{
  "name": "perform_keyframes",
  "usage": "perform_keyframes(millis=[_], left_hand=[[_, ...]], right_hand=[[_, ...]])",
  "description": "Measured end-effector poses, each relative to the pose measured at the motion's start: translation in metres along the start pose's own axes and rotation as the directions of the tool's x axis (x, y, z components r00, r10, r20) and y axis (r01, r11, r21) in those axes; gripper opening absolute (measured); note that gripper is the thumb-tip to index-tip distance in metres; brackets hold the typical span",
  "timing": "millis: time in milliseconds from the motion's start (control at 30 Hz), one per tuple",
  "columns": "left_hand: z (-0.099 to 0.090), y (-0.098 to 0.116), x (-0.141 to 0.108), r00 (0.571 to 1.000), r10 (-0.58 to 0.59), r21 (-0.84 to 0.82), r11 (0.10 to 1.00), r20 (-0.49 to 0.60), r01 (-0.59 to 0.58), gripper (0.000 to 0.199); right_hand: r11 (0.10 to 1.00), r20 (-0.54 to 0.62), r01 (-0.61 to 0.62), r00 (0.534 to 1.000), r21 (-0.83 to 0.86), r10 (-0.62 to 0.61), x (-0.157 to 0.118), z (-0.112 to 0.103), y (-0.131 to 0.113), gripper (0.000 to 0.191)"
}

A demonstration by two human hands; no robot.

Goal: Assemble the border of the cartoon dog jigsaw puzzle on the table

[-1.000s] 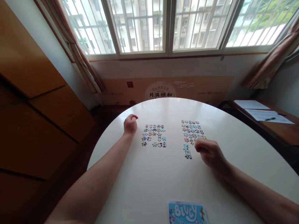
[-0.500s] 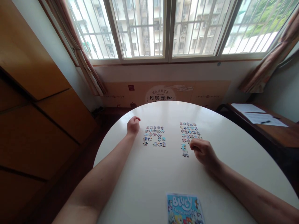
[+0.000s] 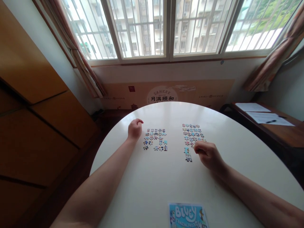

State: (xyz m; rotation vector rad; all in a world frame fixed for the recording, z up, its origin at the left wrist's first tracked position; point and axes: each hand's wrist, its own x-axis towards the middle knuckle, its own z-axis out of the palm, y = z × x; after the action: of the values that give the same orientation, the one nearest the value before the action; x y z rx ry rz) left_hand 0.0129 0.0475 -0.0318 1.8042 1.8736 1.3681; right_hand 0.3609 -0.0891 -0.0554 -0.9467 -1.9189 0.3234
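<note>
Small jigsaw pieces lie on a white round table in two groups. Beside the left group of jigsaw pieces, my left hand rests on the tabletop, curled into a fist with the thumb towards the pieces. I see nothing in it. My right hand is closed at the lower right edge of the right group of jigsaw pieces. Its fingertips are turned under, so anything between them is hidden. Left of these fingers, a short strip of joined jigsaw pieces extends towards me.
A blue Bluey picture sheet lies near me, cut off by the frame's bottom. On the right stands a brown side table with papers and a dark pen. A long printed cardboard box stands behind the table, under the window.
The view has tilted up slightly, so the Bluey sheet sits lower in the frame. Both hands stay closed in nearly the same places, and the pieces look unmoved.
</note>
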Motion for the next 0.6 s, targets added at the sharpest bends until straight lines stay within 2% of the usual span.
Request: perform_keyframes(millis=[133, 233, 300, 433, 600], left_hand=[[-0.002, 0.016, -0.011, 0.981, 0.188, 0.034, 0.981, 0.043, -0.190, 0.030], [-0.001, 0.031, -0.018, 0.917, 0.383, 0.098, 0.914, 0.107, -0.393, 0.034], [0.002, 0.038, -0.020, 0.872, 0.459, 0.148, 0.863, 0.170, -0.484, 0.034], [0.008, 0.047, -0.012, 0.847, 0.407, 0.233, 0.836, 0.342, -0.496, 0.035], [0.012, 0.052, -0.002, 0.785, 0.344, 0.311, 0.779, 0.514, -0.545, 0.042]], right_hand=[[1.000, -0.012, 0.002, 1.000, 0.026, -0.002, 0.001, 0.000, -0.001, 0.023], [0.999, -0.022, 0.000, 1.000, 0.035, 0.000, 0.001, 0.001, -0.001, 0.023], [0.999, -0.018, -0.005, 1.000, 0.043, 0.006, 0.001, 0.001, 0.000, 0.022], [0.998, -0.021, -0.005, 1.000, 0.055, 0.006, 0.002, 0.001, -0.001, 0.022], [0.998, -0.041, -0.017, 0.999, 0.067, 0.020, 0.004, 0.001, -0.002, 0.023]])
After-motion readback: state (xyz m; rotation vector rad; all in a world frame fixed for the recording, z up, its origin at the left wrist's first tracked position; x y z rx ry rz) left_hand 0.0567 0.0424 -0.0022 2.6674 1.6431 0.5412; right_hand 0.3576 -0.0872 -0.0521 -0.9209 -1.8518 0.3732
